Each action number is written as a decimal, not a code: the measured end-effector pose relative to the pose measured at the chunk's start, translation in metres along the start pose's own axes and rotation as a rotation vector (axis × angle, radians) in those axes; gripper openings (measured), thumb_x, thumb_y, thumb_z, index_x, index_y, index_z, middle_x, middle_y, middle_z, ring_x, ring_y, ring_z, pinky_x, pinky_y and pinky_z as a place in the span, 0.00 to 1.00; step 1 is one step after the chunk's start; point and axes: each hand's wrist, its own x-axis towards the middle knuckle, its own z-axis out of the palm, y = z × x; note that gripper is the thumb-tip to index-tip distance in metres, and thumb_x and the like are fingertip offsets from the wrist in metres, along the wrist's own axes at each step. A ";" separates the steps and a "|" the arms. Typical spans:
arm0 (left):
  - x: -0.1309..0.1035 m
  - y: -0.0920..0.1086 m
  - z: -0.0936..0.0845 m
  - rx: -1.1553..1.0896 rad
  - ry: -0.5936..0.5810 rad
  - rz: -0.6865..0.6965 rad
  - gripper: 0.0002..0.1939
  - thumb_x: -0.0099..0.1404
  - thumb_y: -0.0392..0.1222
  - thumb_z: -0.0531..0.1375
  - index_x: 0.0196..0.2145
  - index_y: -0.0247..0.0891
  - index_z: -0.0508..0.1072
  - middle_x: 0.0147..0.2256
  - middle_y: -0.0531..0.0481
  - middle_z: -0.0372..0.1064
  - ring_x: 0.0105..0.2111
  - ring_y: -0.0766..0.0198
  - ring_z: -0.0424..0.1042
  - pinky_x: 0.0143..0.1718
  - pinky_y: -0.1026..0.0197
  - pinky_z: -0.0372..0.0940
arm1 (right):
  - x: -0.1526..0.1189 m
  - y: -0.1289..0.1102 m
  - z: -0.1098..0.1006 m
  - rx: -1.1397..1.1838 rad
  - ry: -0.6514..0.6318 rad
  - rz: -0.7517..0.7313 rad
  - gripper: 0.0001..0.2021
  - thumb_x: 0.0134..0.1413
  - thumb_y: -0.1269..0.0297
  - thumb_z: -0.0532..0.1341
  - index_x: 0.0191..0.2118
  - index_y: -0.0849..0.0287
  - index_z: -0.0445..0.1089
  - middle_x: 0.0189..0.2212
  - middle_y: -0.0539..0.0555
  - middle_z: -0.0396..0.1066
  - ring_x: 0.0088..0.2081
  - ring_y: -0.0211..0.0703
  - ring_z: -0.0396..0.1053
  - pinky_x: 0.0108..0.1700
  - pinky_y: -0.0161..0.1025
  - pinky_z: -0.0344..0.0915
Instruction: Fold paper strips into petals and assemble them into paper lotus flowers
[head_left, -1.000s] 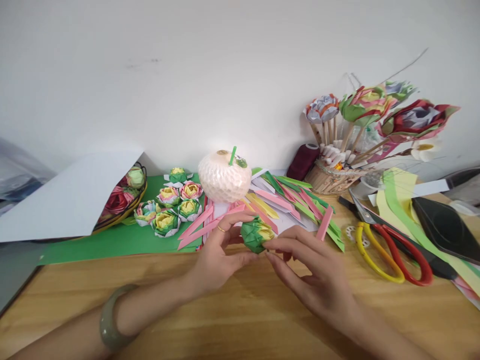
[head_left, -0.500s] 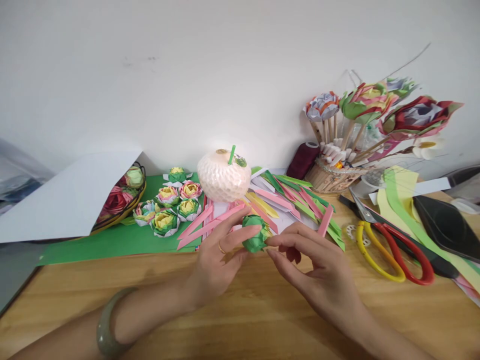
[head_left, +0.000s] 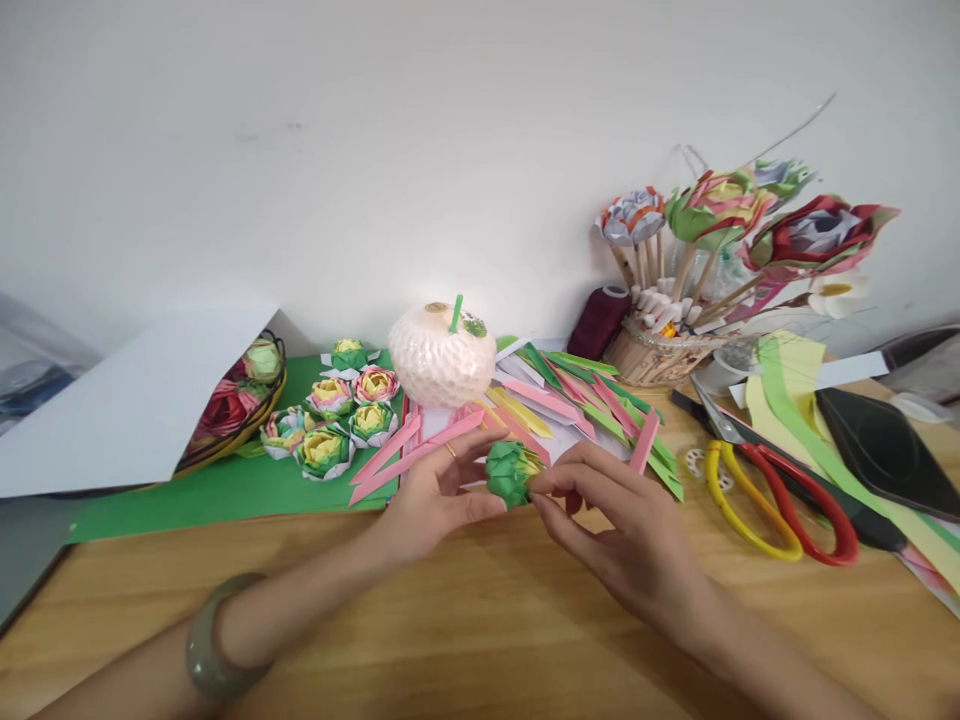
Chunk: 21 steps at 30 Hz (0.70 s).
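A small folded paper flower [head_left: 510, 472], with green outer petals and a yellow centre, hangs between my hands just above the wooden table's far part. My right hand [head_left: 622, 530] pinches its right edge between thumb and fingertips. On the other side, my left hand [head_left: 431, 495] has its thumb and fingers spread around the flower. Its thumb tip lies at the flower's lower left, touching or nearly so. Several finished paper flowers [head_left: 326, 450] in green, yellow, pink and white sit on a green sheet [head_left: 225, 500] to the left.
Folded paper strips [head_left: 555, 400] lie behind my hands, near a white textured ornament [head_left: 442, 355]. Scissors [head_left: 780, 510] rest at the right, below a basket [head_left: 652, 350] of stemmed paper flowers and a dark thread spool [head_left: 598, 322]. White paper [head_left: 142, 400] covers part of a flower basket at left.
My left fingers have lifted off the front of the flower and spread apart. The right hand keeps its pinch. The whole view has shifted slightly.
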 end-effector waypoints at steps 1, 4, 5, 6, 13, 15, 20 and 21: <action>0.001 -0.001 -0.002 -0.003 0.006 -0.007 0.28 0.50 0.36 0.66 0.50 0.45 0.68 0.50 0.46 0.66 0.45 0.56 0.68 0.45 0.55 0.64 | 0.000 0.000 0.000 -0.010 -0.007 -0.009 0.07 0.52 0.77 0.55 0.31 0.59 0.67 0.25 0.50 0.65 0.24 0.34 0.63 0.24 0.32 0.63; 0.002 -0.004 -0.004 0.004 -0.034 -0.017 0.29 0.49 0.33 0.67 0.50 0.46 0.67 0.51 0.47 0.66 0.43 0.58 0.70 0.43 0.57 0.65 | 0.000 0.000 -0.001 -0.025 0.003 -0.050 0.07 0.53 0.77 0.55 0.32 0.59 0.67 0.25 0.50 0.65 0.25 0.34 0.64 0.25 0.31 0.63; 0.002 -0.004 -0.004 0.000 -0.052 -0.004 0.29 0.50 0.32 0.66 0.49 0.47 0.67 0.49 0.47 0.67 0.43 0.58 0.70 0.43 0.58 0.65 | 0.000 -0.001 -0.002 -0.027 0.028 -0.065 0.07 0.53 0.77 0.56 0.33 0.59 0.67 0.26 0.51 0.65 0.25 0.34 0.64 0.26 0.31 0.64; 0.002 -0.004 -0.003 -0.005 -0.063 0.018 0.29 0.50 0.32 0.66 0.49 0.47 0.67 0.48 0.48 0.68 0.43 0.58 0.70 0.42 0.58 0.65 | 0.000 -0.001 -0.003 -0.031 0.062 -0.077 0.07 0.53 0.77 0.56 0.34 0.59 0.66 0.27 0.51 0.66 0.26 0.34 0.65 0.26 0.31 0.64; 0.001 0.001 0.004 0.008 0.013 0.183 0.27 0.49 0.30 0.66 0.46 0.46 0.68 0.47 0.48 0.68 0.42 0.60 0.71 0.41 0.61 0.66 | -0.005 -0.002 -0.002 -0.137 0.127 -0.175 0.07 0.51 0.77 0.56 0.34 0.58 0.65 0.26 0.51 0.67 0.26 0.37 0.66 0.27 0.34 0.64; 0.000 0.000 0.005 -0.006 0.025 0.205 0.27 0.49 0.29 0.66 0.46 0.46 0.68 0.47 0.49 0.68 0.44 0.60 0.70 0.41 0.62 0.66 | -0.006 -0.001 0.000 -0.155 0.079 -0.195 0.07 0.51 0.77 0.57 0.34 0.59 0.66 0.26 0.52 0.68 0.26 0.36 0.66 0.26 0.34 0.63; 0.000 -0.003 0.004 -0.017 0.056 0.225 0.28 0.48 0.27 0.67 0.45 0.47 0.69 0.45 0.51 0.70 0.44 0.62 0.70 0.40 0.64 0.66 | -0.006 0.002 0.003 -0.155 0.072 -0.178 0.07 0.51 0.77 0.57 0.35 0.59 0.67 0.27 0.52 0.69 0.26 0.36 0.66 0.26 0.33 0.63; 0.000 -0.003 0.005 -0.013 0.057 0.226 0.28 0.48 0.27 0.67 0.45 0.47 0.69 0.45 0.51 0.70 0.44 0.61 0.70 0.39 0.64 0.67 | -0.006 0.002 0.003 -0.151 0.075 -0.175 0.07 0.51 0.77 0.57 0.35 0.60 0.67 0.27 0.53 0.69 0.26 0.36 0.66 0.27 0.33 0.63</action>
